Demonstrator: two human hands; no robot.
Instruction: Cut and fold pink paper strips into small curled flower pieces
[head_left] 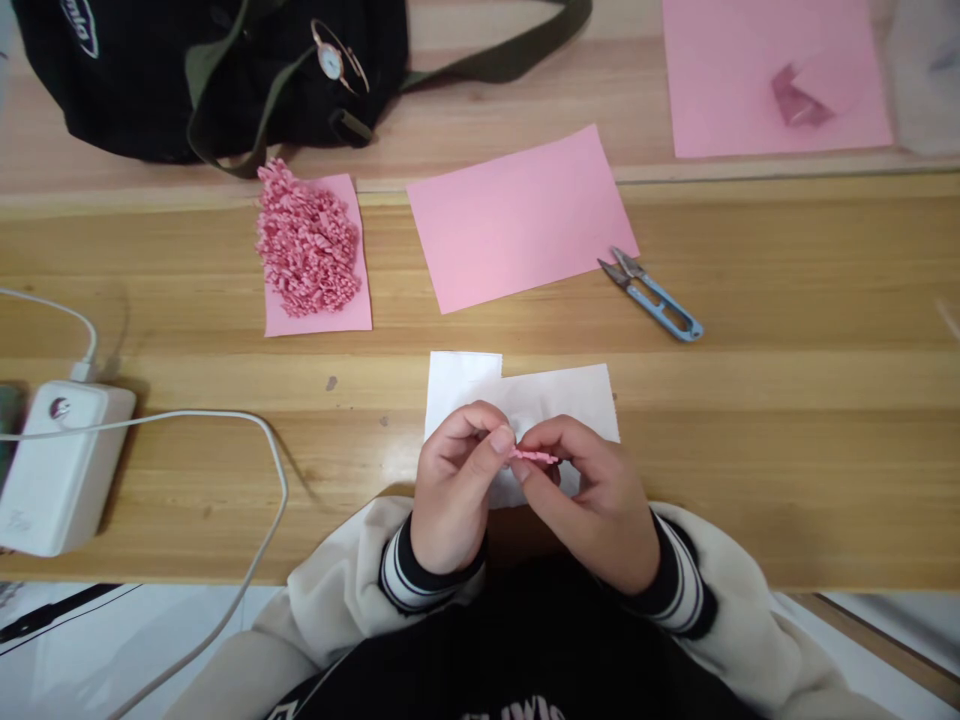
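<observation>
A small pink strand (535, 456) is pinched between my two hands, above white paper sheets (559, 392) on the wooden table. My left hand (461, 485) has thumb and forefinger closed on the strand's left end. My right hand (592, 495) grips its right part between thumb and fingers. Beyond them lies a blank pink sheet (521, 220), with blue-handled thread snips (652, 295) touching its lower right corner. A heap of pink knobbly pieces (307, 245) rests on a smaller pink sheet (319, 322) at the upper left.
A white power bank (67, 465) with a white cable (274, 450) lies at the left. At the back are a black bag (135, 80) with green straps, a watch (331, 62) on it, and another pink sheet (724, 80). The table's front edge runs beneath my forearms.
</observation>
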